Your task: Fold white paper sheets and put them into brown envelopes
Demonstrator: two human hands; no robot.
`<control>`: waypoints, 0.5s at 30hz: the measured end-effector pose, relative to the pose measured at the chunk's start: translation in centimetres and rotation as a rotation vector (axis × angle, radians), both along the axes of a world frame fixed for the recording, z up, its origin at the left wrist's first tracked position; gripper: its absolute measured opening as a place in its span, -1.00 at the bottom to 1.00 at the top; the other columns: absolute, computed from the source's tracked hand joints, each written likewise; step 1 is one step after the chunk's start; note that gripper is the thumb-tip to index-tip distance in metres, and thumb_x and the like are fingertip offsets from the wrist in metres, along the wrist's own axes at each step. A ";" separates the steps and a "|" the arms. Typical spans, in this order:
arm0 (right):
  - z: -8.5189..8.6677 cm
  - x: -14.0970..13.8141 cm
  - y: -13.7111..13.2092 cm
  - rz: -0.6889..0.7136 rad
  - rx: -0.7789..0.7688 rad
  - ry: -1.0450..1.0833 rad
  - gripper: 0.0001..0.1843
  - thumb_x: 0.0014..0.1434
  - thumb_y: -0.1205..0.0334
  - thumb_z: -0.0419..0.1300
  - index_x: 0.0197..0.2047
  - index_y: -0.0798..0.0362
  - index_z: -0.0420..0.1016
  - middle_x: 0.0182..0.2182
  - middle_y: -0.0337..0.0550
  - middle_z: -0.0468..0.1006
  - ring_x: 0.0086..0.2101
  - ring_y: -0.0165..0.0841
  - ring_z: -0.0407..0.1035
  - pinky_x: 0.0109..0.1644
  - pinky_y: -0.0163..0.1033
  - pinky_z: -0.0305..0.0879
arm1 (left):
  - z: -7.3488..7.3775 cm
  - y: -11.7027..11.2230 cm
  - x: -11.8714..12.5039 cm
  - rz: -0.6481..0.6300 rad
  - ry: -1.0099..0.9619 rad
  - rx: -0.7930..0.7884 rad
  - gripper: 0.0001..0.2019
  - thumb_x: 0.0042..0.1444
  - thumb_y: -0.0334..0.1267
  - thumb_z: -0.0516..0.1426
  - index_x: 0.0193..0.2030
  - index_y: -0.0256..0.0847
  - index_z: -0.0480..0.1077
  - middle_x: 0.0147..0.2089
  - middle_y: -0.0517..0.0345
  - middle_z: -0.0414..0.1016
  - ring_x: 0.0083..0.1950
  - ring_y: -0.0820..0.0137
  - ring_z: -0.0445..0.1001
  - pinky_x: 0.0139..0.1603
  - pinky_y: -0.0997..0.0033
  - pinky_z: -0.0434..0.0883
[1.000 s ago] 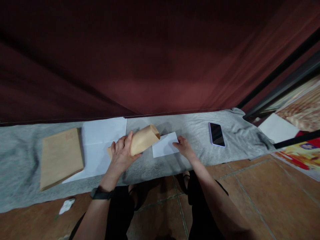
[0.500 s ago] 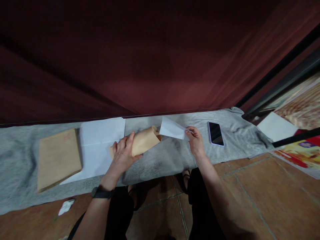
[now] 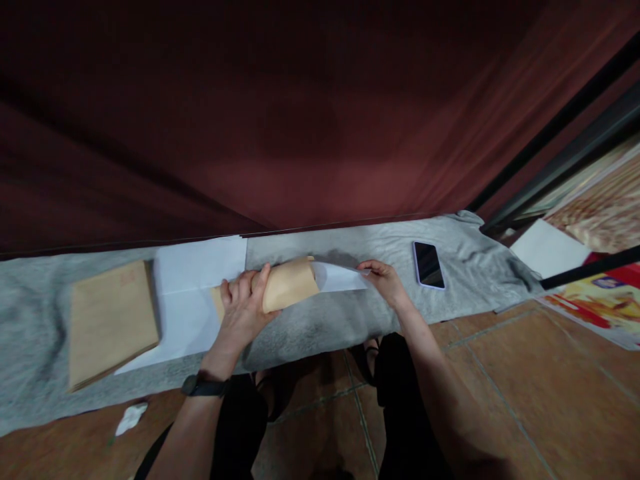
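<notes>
A brown paper envelope (image 3: pixel 291 283) lies across the grey cloth, its mouth facing right and bulging. My left hand (image 3: pixel 245 300) is wrapped over its left part, gripping it. My right hand (image 3: pixel 383 280) pinches the right end of a folded white sheet of paper (image 3: pixel 340 277). The sheet's left end is inside the envelope's mouth, so that end is hidden. On the left, white sheets (image 3: pixel 187 313) lie flat, partly under the envelope and my left hand. Beside them is a stack of brown envelopes (image 3: pixel 113 320).
A phone (image 3: pixel 429 265) in a light purple case lies right of my right hand. The grey cloth (image 3: pixel 470 267) covers a narrow surface before a dark red curtain (image 3: pixel 320 133). At right stand black bars (image 3: pixel 590 267) and a printed poster (image 3: pixel 605 300). Crumpled white paper (image 3: pixel 131 418) lies on the tiled floor.
My right hand has moved left with the folded sheet, whose left end has gone into the envelope's mouth. My left hand still grips the envelope.
</notes>
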State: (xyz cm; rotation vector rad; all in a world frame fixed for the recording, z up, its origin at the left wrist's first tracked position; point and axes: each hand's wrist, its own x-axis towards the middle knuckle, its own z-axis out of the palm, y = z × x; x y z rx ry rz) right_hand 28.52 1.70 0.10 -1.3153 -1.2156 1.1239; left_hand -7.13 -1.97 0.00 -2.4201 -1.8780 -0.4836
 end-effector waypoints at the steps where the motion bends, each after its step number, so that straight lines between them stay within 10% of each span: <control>1: 0.0 0.0 0.0 0.006 -0.016 0.006 -0.72 -0.12 0.04 0.34 -0.34 0.02 0.62 -0.44 -0.24 0.56 -0.43 -0.37 0.34 -0.32 -0.27 0.24 | 0.0 0.0 0.0 -0.008 -0.001 0.009 0.05 0.06 -0.08 0.30 0.59 -0.13 -0.15 0.39 -0.27 0.21 0.44 -0.15 0.15 0.48 -0.45 -0.17; 15: -0.1 -2.4 -0.9 0.047 -0.115 0.021 -0.54 0.02 -0.23 0.35 -0.44 0.05 0.62 -0.52 -0.25 0.54 -0.47 -0.37 0.34 -0.39 -0.29 0.22 | -0.1 0.3 1.7 -0.123 -0.045 0.034 0.06 0.05 0.03 0.31 0.58 -0.18 -0.11 0.38 -0.31 0.22 0.45 -0.15 0.15 0.49 -0.39 -0.19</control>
